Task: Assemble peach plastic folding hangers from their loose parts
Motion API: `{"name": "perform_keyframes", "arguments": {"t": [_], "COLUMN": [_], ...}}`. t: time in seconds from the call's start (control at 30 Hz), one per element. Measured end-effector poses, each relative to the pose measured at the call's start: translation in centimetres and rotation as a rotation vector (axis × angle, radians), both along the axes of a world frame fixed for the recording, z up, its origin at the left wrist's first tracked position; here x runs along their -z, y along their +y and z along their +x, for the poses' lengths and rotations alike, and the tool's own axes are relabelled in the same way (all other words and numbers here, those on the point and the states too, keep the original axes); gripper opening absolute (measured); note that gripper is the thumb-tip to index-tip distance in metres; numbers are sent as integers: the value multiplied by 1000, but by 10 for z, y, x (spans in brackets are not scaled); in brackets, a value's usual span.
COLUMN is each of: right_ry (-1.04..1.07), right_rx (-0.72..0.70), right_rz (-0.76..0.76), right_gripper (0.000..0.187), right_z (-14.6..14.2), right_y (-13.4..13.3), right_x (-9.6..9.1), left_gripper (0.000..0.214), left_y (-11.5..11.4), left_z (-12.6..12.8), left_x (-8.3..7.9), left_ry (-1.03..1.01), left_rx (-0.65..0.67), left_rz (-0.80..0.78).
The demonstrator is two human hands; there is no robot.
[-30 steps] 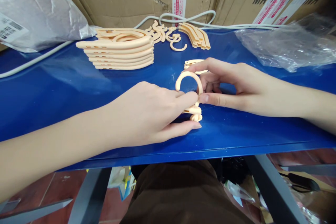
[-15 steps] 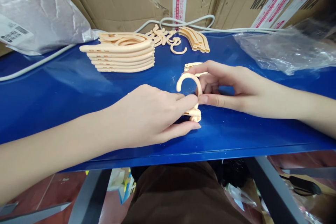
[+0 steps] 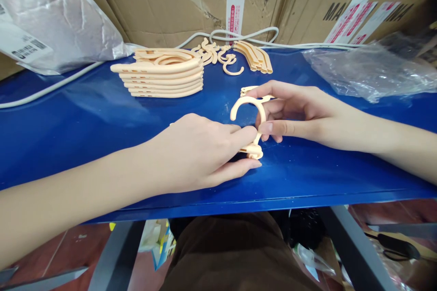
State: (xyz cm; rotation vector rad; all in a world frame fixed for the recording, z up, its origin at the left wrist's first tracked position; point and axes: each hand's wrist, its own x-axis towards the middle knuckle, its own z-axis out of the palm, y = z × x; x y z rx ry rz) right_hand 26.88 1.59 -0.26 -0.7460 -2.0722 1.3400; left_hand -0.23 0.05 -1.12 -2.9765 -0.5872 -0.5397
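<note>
Low over the blue table, my left hand (image 3: 205, 152) is closed around the arms of a cream plastic folding hanger, which it mostly covers. The curved hook (image 3: 248, 101) of this hanger stands up from the end joint. Fingers and thumb of my right hand (image 3: 297, 116) pinch the hook's stem from the right side. Just behind the right fingers lie more cream hanger parts (image 3: 248, 89), partly hidden by that hand. A stack of folded cream hangers (image 3: 164, 77) sits farther back on the left.
Loose hooks (image 3: 233, 71) and a pile of curved hanger arms (image 3: 254, 57) lie at the back of the blue table (image 3: 307, 173). A clear plastic bag (image 3: 372, 70) rests at right, a silvery package (image 3: 58, 13) at left. A white cable (image 3: 58, 85) runs before cardboard boxes (image 3: 191, 0).
My right fingers have shifted slightly on the hook's stem, with lower fingertips now showing beneath the thumb. The hook leans a little farther right. The whole view has shifted slightly.
</note>
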Motion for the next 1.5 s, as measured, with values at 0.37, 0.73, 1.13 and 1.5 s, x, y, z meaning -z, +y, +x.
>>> {"name": "perform_keyframes", "arguments": {"t": [0.37, 0.73, 1.13, 1.5], "right_ry": [15, 32, 40, -25], "right_rx": [-26, -56, -93, -78], "right_rz": [-37, -56, -52, -62], "right_gripper": [48, 43, 36, 38], "right_z": [1, -1, -3, -5], "right_y": [0, 0, -2, -4], "right_x": [2, 0, -7, -14], "left_gripper": [28, 39, 31, 32], "left_y": [-2, 0, 0, -1], "left_z": [3, -2, 1, 1], "left_x": [-4, 4, 3, 2], "left_ry": [52, -51, -11, 6], "left_rx": [-49, 17, -9, 8], "left_rz": [-29, 30, 39, 49]}}
